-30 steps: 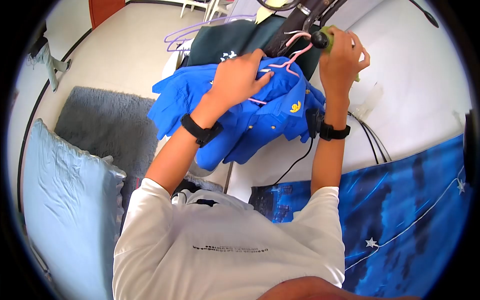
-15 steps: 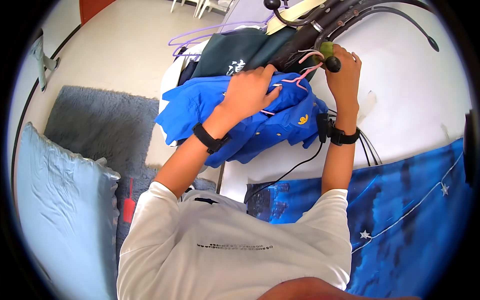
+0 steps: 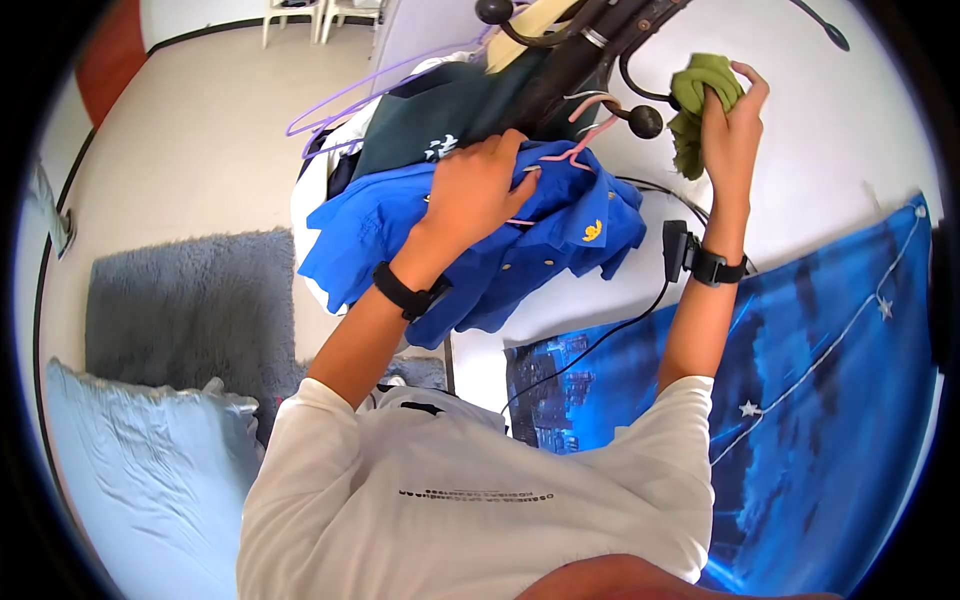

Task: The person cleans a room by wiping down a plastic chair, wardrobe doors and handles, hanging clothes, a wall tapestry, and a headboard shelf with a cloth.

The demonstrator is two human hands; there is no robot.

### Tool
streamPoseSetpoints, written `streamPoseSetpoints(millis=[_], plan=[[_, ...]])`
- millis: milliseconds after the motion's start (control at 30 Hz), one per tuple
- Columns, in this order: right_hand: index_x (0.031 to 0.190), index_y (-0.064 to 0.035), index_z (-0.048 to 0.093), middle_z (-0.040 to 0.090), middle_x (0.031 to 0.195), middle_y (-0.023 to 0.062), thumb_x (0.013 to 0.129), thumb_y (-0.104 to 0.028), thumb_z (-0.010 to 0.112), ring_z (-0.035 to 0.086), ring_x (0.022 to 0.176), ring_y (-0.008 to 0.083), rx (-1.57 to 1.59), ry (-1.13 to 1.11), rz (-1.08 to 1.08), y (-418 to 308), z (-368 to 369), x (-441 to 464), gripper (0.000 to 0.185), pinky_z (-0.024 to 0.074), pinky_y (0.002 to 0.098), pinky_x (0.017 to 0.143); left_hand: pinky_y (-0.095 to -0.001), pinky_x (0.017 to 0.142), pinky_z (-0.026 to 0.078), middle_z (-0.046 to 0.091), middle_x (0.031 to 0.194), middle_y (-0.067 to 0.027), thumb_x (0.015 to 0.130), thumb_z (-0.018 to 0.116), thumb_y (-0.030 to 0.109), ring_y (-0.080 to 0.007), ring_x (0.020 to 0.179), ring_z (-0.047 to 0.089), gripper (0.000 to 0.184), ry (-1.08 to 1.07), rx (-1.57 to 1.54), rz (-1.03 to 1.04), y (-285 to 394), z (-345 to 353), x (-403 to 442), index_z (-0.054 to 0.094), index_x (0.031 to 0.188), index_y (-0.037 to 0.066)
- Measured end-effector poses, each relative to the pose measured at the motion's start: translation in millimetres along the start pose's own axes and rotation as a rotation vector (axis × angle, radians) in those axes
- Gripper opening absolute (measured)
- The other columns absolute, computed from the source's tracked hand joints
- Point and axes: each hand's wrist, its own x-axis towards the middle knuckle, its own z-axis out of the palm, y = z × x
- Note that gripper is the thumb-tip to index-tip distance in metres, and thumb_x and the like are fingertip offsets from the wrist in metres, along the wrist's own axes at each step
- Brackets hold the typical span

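A crumpled green cloth is gripped by the fingers of my right hand, held up to the right of a dark coat rack. Part of the cloth dangles below my fingers. My left hand is closed on the upper part of a blue shirt with gold buttons and a yellow emblem. The shirt is on a pink hanger, whose hook is at a ball-tipped arm of the rack. Behind my left hand hangs a dark green garment with white lettering.
Purple hangers stick out left of the rack. A grey rug lies on the floor, with light blue bedding at lower left. A blue tapestry with star lights covers the lower right. A black cable runs from my right wrist.
My right hand has moved right, away from the rack's hook, taking the green cloth with it. My left hand stays on the blue shirt. The view has shifted slightly.
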Motion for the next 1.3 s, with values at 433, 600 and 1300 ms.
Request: streamPoseSetpoints(millis=[433, 600, 1300], plan=[[0.107, -0.0025, 0.067, 0.068, 0.095, 0.0164, 0.082, -0.010, 0.067, 0.060, 0.097, 0.0344, -0.435, -0.303, -0.449, 10, 47, 1, 0.026, 0.0445, 0.0448, 0.087, -0.0407, 0.065, 0.056, 0.069, 0.090, -0.0159, 0.084, 0.073, 0.027, -0.0350, 0.076, 0.069, 0.036, -0.050, -0.084, -0.009, -9, 3, 2, 0.059, 0.108, 0.006], [0.112, -0.0056, 0.067, 0.069, 0.106, 0.0112, 0.068, 0.004, 0.065, 0.060, 0.105, 0.0320, -0.372, -0.509, -0.595, 9, 12, 15, 0.046, 0.0435, 0.0422, 0.094, -0.0408, 0.065, 0.056, 0.069, 0.091, -0.0163, 0.084, 0.073, 0.027, -0.0353, 0.076, 0.069, 0.036, -0.055, -0.105, 0.016, -13, 1, 3, 0.058, 0.109, 0.006], [0.110, -0.0037, 0.068, 0.064, 0.113, 0.0149, 0.072, -0.006, 0.063, 0.058, 0.105, 0.0303, -0.226, 0.231, -0.391, -5, 6, -46, 0.039, 0.0470, 0.0387, 0.086, -0.0413, 0.068, 0.055, 0.069, 0.090, -0.0141, 0.083, 0.072, 0.024, -0.0348, 0.078, 0.069, 0.032, -0.058, -0.140, 0.004, -11, 1, 4, 0.060, 0.108, 0.007]])
